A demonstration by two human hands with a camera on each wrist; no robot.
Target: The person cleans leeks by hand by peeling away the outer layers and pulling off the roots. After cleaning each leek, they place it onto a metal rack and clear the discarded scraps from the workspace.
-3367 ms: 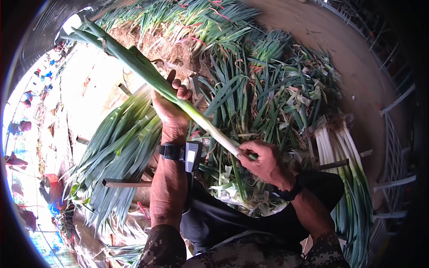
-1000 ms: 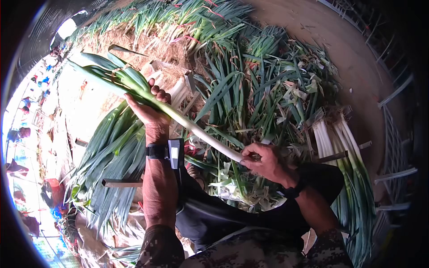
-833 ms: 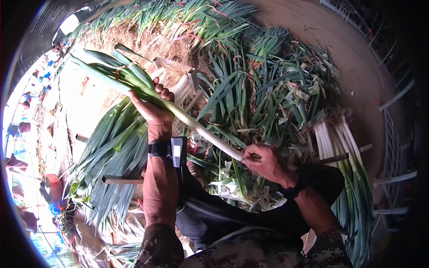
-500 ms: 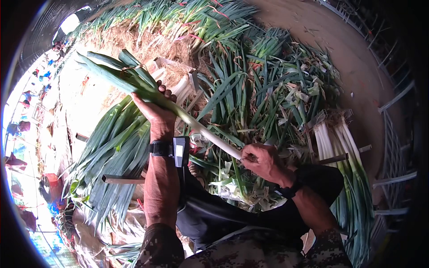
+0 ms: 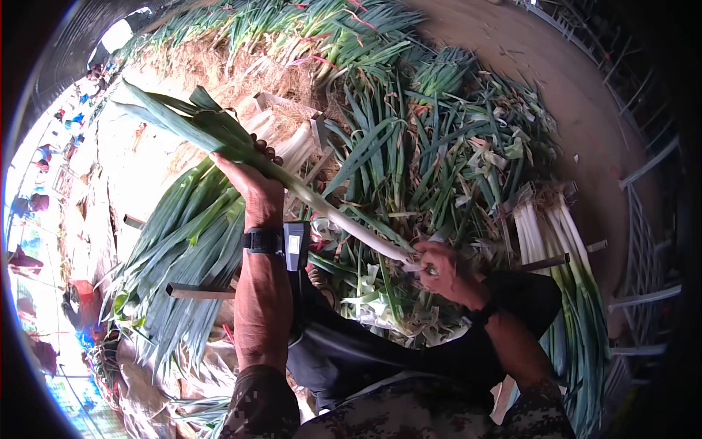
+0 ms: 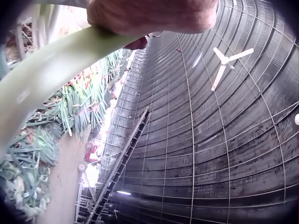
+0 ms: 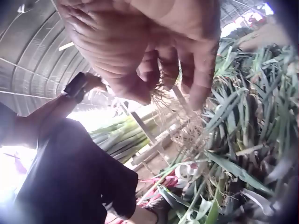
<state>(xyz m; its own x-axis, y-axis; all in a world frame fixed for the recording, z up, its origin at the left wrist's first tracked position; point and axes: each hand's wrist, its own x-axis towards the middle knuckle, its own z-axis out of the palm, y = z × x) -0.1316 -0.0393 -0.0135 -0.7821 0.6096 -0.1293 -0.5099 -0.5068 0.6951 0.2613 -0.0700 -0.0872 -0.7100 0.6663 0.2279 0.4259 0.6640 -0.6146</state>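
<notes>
Grips long leek [image 5: 322,208] by its green neck in left hand [image 5: 252,183], fingers wrapped round; slants it above the heaped green pile [image 5: 424,139]. Pinches white root end in right hand [image 5: 446,271], fingers curled. Shows wiry roots [image 7: 184,123] only from right wrist; ribbed roof [image 6: 210,140] and fan [image 6: 227,60] only from left wrist. Bare dirt floor [image 5: 570,88] far right.

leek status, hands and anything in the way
Left hand grips leek near the leaf base. Right hand pinches its root end. Nothing blocking; leek pile lies below.
</notes>
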